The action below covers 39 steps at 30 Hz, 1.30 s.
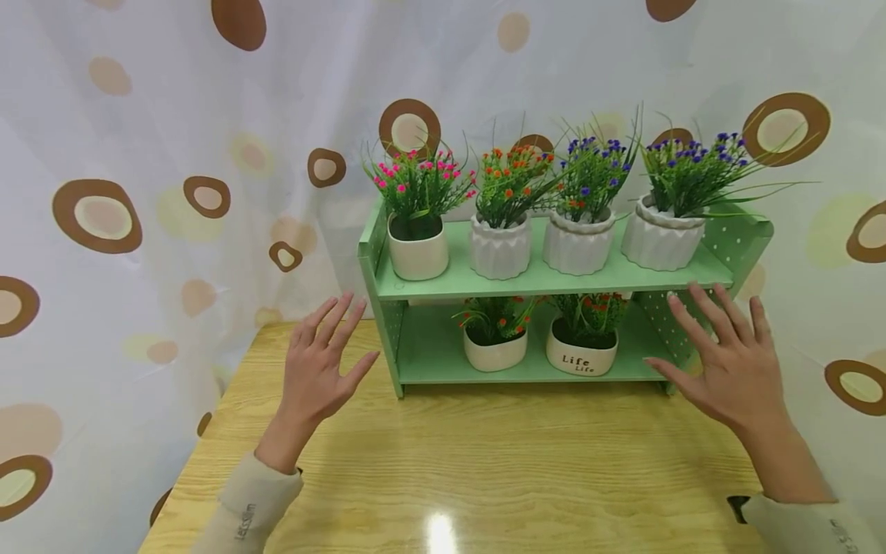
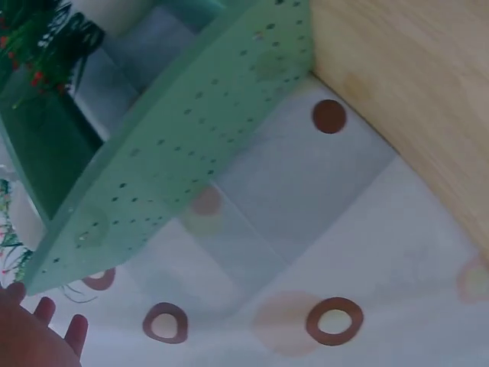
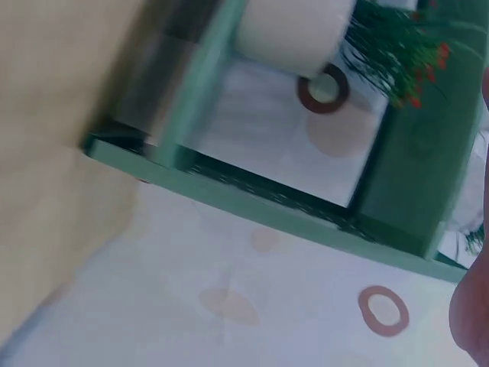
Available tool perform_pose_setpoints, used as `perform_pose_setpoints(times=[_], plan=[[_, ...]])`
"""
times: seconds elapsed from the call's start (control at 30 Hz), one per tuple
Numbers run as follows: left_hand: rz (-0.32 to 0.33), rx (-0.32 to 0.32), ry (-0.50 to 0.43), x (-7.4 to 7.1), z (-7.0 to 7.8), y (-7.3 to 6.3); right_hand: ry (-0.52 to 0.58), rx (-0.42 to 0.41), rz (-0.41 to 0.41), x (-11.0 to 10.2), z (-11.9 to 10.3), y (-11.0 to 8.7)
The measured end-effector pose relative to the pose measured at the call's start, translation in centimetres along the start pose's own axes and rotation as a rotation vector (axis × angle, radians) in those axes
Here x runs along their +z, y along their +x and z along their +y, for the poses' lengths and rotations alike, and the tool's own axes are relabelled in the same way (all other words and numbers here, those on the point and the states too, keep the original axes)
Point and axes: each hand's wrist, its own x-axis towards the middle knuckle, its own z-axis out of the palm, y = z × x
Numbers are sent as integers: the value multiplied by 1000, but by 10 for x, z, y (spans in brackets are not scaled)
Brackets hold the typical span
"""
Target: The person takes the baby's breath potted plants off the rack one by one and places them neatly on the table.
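The green shelf (image 1: 422, 354) stands on the table before you, its two boards carrying flowerpots, and neither of your hands holds it. Your left hand (image 1: 318, 369) is just beside the shelf's left end, fingers and thumb spread and nothing in them. Your right hand (image 1: 737, 369) is just as open at the shelf's right end, overlapping it in the head view; you can't tell from here whether it touches the wood. On the shelf's upper board, from its left end, sit a cream pot of pink flowers (image 1: 418, 254), a white pot of orange flowers (image 1: 501, 250), a white pot of purple flowers (image 1: 578, 246) and another purple-flowered pot (image 1: 664, 235) close to the right end. On its lower board are a small cream pot (image 1: 495, 352) and the "Life" pot (image 1: 581, 354), both near the front edge. If your hands knock or tilt the shelf, those two could slide off the front, and the upper pots could topple. Long leaves trail past the shelf's right end, so a sleeve could snag them. Under the shelf lies the wooden table (image 1: 484, 469); behind it hangs a spotted cloth (image 1: 208, 115).
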Motion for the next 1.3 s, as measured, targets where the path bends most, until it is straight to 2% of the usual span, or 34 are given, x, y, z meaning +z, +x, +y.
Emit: perform_pose_setpoints(times=[0.13, 0.3, 0.5, 0.67, 0.73, 1.03, 1.2, 1.3], plan=[[26, -65, -158, 8, 19, 31, 9, 44, 67, -10, 9, 18], [41, -186, -352, 18, 41, 63, -11, 118, 85, -19, 25, 36], [56, -339, -473, 35, 60, 91, -5, 236, 38, -26, 47, 53], [93, -432, -493, 51, 69, 108, 42, 399, -89, -29, 58, 60], [110, -461, -486, 57, 71, 113, 77, 443, -115, -28, 62, 62], [116, -609, -437, 73, 71, 124, 184, 542, -122, -17, 68, 68], [66, -719, -392, 75, 73, 131, 221, 587, -78, -16, 67, 66], [43, -775, -348, 77, 72, 134, 210, 608, -84, -16, 67, 65]])
